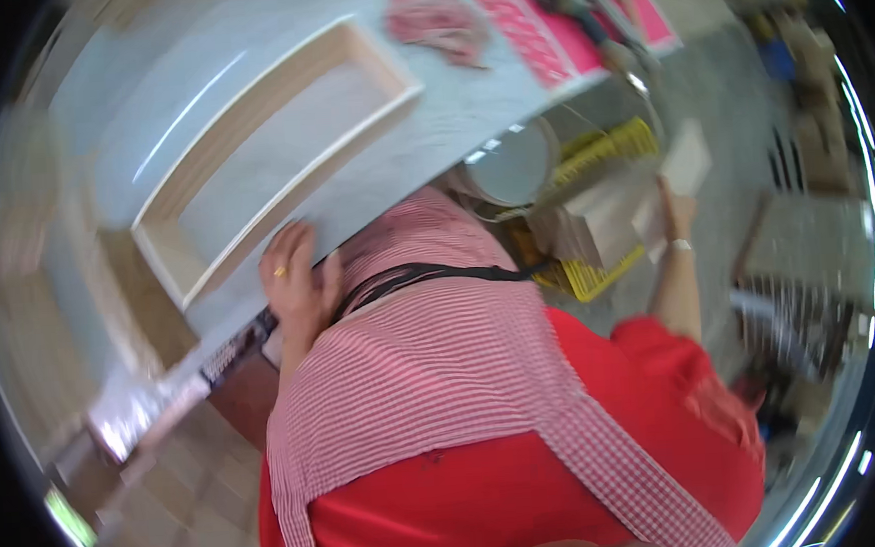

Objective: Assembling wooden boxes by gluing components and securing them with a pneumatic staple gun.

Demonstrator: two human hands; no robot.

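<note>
My left hand lies on the near edge of the table, fingers stretched out and a ring on one of them. Just beyond its fingertips is a long rectangular wooden frame, pale and without a bottom. Out to the right, my right hand grips a pale flat wooden board, blurred by motion. That hand is beside a yellow plastic crate, which has more pale wooden boards on it. My right fingers are partly hidden.
A crumpled pink cloth lies on the table, with a power drill on a bright pink sheet at the far right. A round, light-coloured container stands between table and crate. More wooden frames are at the left.
</note>
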